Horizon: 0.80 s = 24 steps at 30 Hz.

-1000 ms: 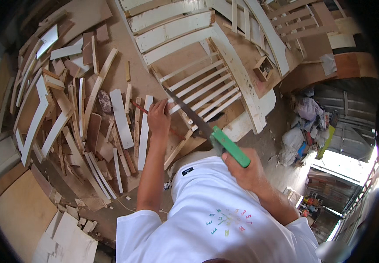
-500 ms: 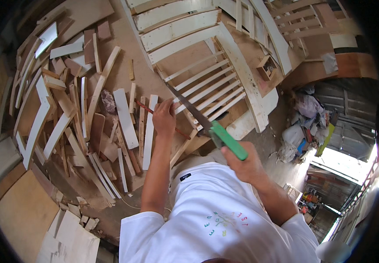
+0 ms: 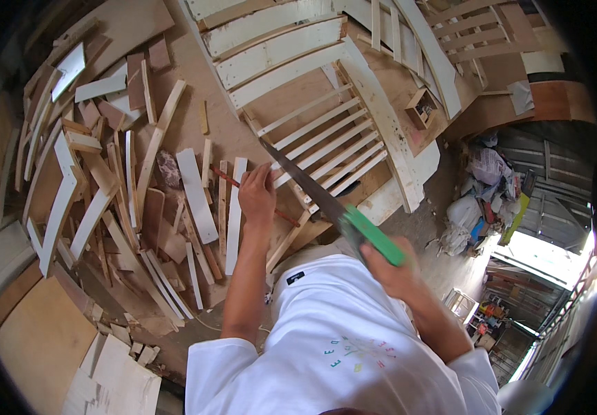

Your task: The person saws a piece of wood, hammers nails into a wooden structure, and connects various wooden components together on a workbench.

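Note:
My right hand (image 3: 389,266) is wrapped round the green handle (image 3: 374,235) of a handsaw. The saw's dark blade (image 3: 312,190) slants up and left across the ends of several white slats (image 3: 336,142), which span a wooden frame. On the blade's left side, my left hand (image 3: 257,192) has its fingers closed on the end of a white slat (image 3: 282,179). Beneath my left forearm passes a thin reddish rod (image 3: 226,178), partly hidden. A white board (image 3: 237,228) lies just left of that forearm.
Loose boards and offcuts (image 3: 150,152) are heaped to the left. Curved white frame pieces (image 3: 284,55) lie at the far side, and a small wooden box (image 3: 421,108) with bits inside sits at the right. Plastic bags (image 3: 464,214) are piled beyond it.
The saw and my right hand have moved down and to the right, drawing the blade back across the slats. My left hand keeps its hold on the slat.

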Available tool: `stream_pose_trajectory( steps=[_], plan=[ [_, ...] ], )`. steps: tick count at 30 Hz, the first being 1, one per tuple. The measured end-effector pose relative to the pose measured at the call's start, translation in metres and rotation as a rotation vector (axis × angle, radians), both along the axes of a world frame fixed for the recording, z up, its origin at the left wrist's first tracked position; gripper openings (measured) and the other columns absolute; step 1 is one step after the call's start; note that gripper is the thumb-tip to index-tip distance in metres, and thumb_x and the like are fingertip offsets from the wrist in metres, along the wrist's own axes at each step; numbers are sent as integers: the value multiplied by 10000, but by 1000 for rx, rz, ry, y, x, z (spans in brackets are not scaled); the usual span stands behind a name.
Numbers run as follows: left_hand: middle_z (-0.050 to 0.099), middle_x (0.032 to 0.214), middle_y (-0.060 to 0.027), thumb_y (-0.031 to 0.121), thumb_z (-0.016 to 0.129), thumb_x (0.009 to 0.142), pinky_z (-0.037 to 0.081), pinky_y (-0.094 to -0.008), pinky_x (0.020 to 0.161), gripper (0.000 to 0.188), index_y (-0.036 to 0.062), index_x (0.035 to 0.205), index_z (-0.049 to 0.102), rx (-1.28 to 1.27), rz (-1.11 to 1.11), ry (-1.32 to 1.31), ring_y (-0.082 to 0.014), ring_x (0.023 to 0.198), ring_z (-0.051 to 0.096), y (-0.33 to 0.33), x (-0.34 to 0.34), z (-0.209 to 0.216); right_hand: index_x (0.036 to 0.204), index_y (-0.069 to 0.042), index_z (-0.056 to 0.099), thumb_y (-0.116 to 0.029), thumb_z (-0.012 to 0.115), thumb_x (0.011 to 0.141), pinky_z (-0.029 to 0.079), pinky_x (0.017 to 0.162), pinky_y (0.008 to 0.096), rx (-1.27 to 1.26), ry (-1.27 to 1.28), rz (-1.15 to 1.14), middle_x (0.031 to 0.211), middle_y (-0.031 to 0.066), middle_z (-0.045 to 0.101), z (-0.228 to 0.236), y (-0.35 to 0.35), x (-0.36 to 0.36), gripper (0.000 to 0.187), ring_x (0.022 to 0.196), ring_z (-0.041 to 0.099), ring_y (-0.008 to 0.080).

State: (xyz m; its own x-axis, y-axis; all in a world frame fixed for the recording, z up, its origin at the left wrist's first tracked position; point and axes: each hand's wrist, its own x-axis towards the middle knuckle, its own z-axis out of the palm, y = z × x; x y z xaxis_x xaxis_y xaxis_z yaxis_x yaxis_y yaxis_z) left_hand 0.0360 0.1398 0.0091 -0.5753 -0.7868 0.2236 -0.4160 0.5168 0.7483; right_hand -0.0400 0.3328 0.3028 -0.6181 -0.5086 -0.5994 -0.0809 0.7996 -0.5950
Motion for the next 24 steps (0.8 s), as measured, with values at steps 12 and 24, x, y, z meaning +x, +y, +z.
stream_pose_trajectory(
  steps=[12, 24],
  plan=[
    [737, 1016, -95, 99, 721, 891, 542, -413, 803, 167, 66, 1055, 730, 15, 4, 33, -321, 880, 658, 2, 2, -4, 772, 20, 620, -151, 619, 941, 426, 508, 380, -2, -20, 4, 551, 125, 515, 23, 5, 2, 241, 499, 485, 163],
    [743, 1009, -91, 74, 731, 876, 542, -417, 804, 172, 73, 1048, 736, 45, 9, 15, -321, 895, 664, -4, -3, 2, 698, 12, 588, -182, 655, 924, 399, 491, 400, 84, -3, 2, 561, 162, 431, 17, 25, -5, 305, 502, 429, 155]
  ],
)
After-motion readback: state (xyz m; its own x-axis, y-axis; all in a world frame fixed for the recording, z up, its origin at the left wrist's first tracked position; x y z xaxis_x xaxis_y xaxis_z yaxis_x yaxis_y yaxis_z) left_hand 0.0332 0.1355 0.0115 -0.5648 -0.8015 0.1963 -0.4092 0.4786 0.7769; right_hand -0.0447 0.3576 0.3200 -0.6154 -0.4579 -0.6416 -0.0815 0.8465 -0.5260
